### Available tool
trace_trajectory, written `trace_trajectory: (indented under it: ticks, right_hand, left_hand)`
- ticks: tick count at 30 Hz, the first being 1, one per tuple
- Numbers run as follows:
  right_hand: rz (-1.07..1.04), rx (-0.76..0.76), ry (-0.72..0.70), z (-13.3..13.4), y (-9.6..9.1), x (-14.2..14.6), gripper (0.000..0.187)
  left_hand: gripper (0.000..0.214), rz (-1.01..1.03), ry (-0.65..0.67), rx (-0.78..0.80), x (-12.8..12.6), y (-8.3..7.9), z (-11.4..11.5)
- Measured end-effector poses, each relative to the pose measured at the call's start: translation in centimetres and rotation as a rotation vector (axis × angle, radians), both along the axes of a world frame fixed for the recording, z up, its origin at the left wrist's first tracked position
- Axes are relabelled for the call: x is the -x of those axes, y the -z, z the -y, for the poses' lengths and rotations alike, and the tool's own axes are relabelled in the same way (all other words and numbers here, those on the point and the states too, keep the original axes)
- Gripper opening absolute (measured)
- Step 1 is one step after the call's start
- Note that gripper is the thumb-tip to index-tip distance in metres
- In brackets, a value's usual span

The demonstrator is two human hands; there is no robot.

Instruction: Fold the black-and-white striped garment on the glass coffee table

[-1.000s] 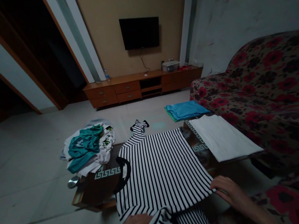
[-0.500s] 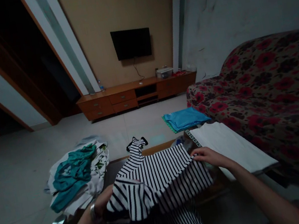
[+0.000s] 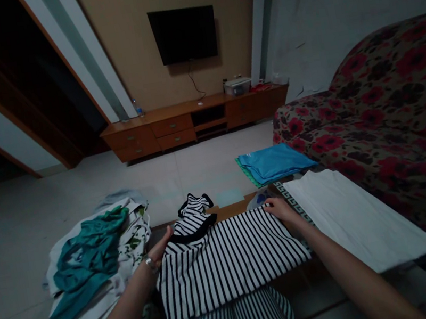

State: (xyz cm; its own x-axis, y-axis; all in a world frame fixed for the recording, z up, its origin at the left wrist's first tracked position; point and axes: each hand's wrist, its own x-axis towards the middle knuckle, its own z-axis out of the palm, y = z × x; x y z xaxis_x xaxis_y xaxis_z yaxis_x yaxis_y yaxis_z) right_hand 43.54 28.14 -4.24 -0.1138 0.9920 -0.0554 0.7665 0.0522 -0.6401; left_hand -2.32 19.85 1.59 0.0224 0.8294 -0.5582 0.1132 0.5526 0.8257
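A black-and-white striped shirt [image 3: 225, 262] lies folded over on a low wooden table [image 3: 229, 212], its lower part hanging off the near edge. My left hand [image 3: 161, 247] rests at the shirt's left side by the black-trimmed collar, thumb up, fingers under or against the cloth. At the shirt's far right corner my right hand [image 3: 282, 212] presses down, fingers curled on the fabric.
A pile of teal and white clothes [image 3: 94, 254] sits at the table's left. A white folded cloth [image 3: 352, 218] and a blue folded garment [image 3: 274, 163] lie to the right. A floral sofa [image 3: 382, 105] stands at right; a TV cabinet [image 3: 194, 122] lines the far wall.
Both hands carried the shirt's near hem up and over to the far side, folding it in half. The hands now rest at the far edge. The camera tilted down slightly.
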Motion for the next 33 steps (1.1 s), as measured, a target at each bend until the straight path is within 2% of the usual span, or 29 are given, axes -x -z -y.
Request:
trace_trajectory:
  ticks: [4, 9, 13, 16, 18, 21, 25, 28, 30, 33]
  right_hand:
    - [-0.03, 0.011, 0.05, 0.8, 0.4, -0.8, 0.029]
    - [-0.13, 0.053, 0.178, 4.5, 1.0, -2.0, 0.044]
    - [-0.098, 0.081, 0.196, 8.8, 0.9, -2.5, 0.049]
    - [-0.041, 0.089, 0.214, 11.4, 0.6, -2.1, 0.05]
    - [0.018, 0.093, 0.219, 12.6, 0.5, -1.8, 0.046]
    - [0.064, 0.082, 0.25, 13.7, 0.6, -1.7, 0.031]
    - [0.01, 0.003, 0.329, 15.0, 1.0, -2.2, 0.03]
    - [-0.058, -0.016, 0.361, 15.8, 1.4, -2.7, 0.037]
    - [-0.073, 0.015, 0.353, 16.3, 1.6, -3.1, 0.042]
    - [-0.039, 0.083, 0.319, 17.0, 2.0, -3.8, 0.047]
  left_hand:
    - [0.076, 0.161, 0.06, 0.108, 1.2, -0.7, 1.6]
    - [0.068, 0.158, 0.009, 0.037, 2.5, -1.4, 5.8]
    - [0.069, -0.094, -0.032, -0.014, 3.4, -0.9, 9.1]
    - [0.05, -0.367, 0.008, -0.073, 3.1, -0.3, 10.6]
    - [0.033, -0.607, 0.039, -0.115, 2.1, 0.2, 11.5]
    - [0.015, -0.886, 0.014, -0.16, -0.4, 0.7, 13.1]
    - [0.024, -1.137, -0.006, -0.315, -3.8, 1.7, 15.4]
    - [0.032, -1.169, -0.042, -0.408, -4.1, 2.4, 16.3]
    - [0.036, -1.127, -0.121, -0.394, -3.0, 2.6, 16.4]
    - [0.026, -1.059, -0.17, -0.299, -0.2, 2.4, 16.2]
